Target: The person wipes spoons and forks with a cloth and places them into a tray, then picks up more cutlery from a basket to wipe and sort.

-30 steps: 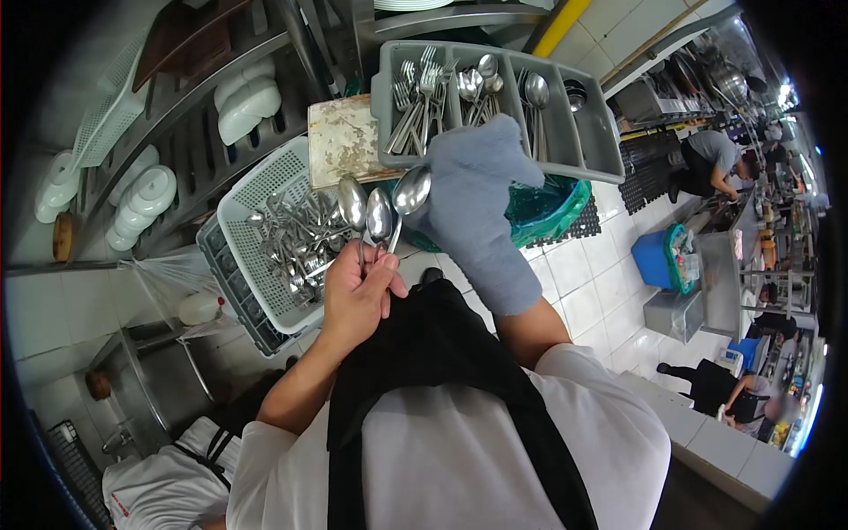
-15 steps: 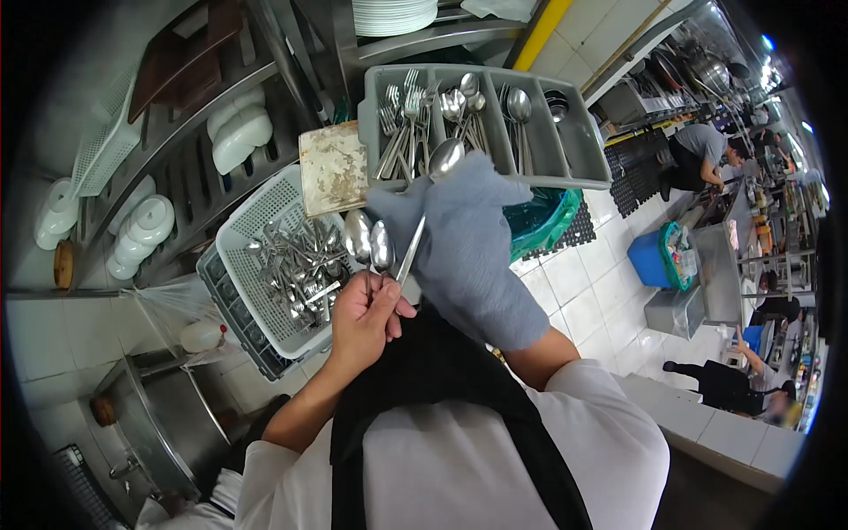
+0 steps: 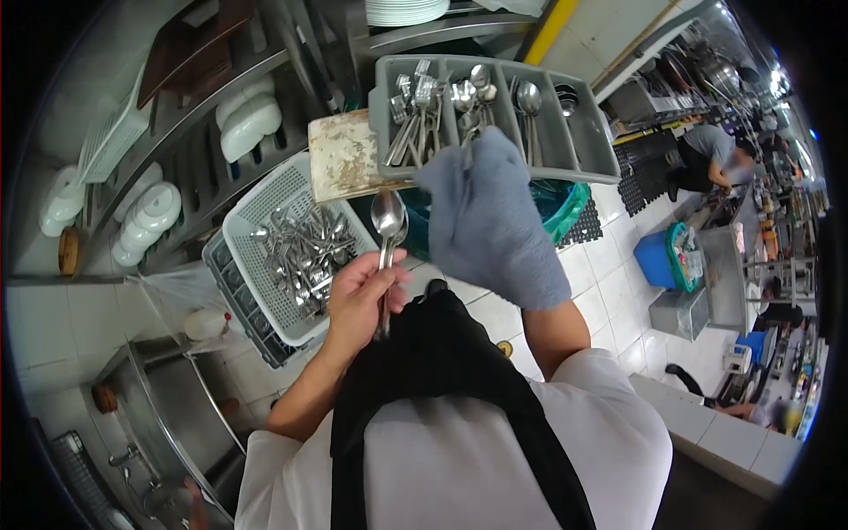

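Note:
My left hand (image 3: 364,291) is closed around the handles of two spoons (image 3: 387,215), their bowls upright and overlapping. A grey-blue cloth (image 3: 499,221) covers my right hand, so its fingers are hidden; only the wrist (image 3: 552,325) shows below. The cloth's upper end overlaps the spoon compartment of a grey cutlery tray (image 3: 587,166). Forks (image 3: 420,102) lie in the tray's left compartment and spoons (image 3: 528,99) in the middle ones. Below left, a white perforated basket (image 3: 247,231) holds a heap of loose cutlery (image 3: 305,256).
A worn board (image 3: 340,159) lies beside the tray. Under the tray is a bin with a green liner (image 3: 574,212). White dishes (image 3: 250,132) stand on the slatted metal rack at left. A metal sink (image 3: 177,415) is at lower left. Co-workers (image 3: 707,155) are at the right.
The cloth-covered right hand has moved up and right to the tray, and the long spoon between the hands no longer shows there. My left hand keeps two spoons, now overlapping.

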`<state>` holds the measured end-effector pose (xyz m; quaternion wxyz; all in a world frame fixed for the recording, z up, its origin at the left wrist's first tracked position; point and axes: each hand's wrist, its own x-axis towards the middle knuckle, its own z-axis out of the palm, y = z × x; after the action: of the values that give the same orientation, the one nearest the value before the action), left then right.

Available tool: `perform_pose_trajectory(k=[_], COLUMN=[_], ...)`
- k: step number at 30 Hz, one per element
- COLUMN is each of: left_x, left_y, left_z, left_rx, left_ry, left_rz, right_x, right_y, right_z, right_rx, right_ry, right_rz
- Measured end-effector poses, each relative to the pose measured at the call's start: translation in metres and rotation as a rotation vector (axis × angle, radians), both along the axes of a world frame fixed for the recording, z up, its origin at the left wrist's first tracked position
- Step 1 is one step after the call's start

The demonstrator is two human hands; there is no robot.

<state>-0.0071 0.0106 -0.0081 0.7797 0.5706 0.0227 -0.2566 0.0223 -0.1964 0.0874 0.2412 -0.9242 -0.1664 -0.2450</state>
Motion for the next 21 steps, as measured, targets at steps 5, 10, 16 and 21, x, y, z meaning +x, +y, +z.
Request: perform_pose_trajectory(k=[5, 10, 16, 21], left_x=[0.009, 0.007, -0.003, -0.006], left_y=[-0.009, -0.017, -0.021, -0.017], left_z=[0.011, 0.004, 0.020, 0.017], left_rx=[-0.044, 0.056, 0.172, 0.210], left_ry=[-0.005, -0.105, -0.174, -0.261], left_rz=[0.066, 0.072, -0.014, -0.017], right_x=[0.009, -0.017, 0.002, 0.021], right_y=[0.013, 0.039, 0.033, 0.019], right_z=[-0.010, -0.053, -0.042, -0.058], right_rx=[-0.034, 0.073, -0.208, -0.485], right_ry=[0.037, 0.387, 0.003, -0.009], right_rz=[-0.016, 0.277, -0.038, -0.396])
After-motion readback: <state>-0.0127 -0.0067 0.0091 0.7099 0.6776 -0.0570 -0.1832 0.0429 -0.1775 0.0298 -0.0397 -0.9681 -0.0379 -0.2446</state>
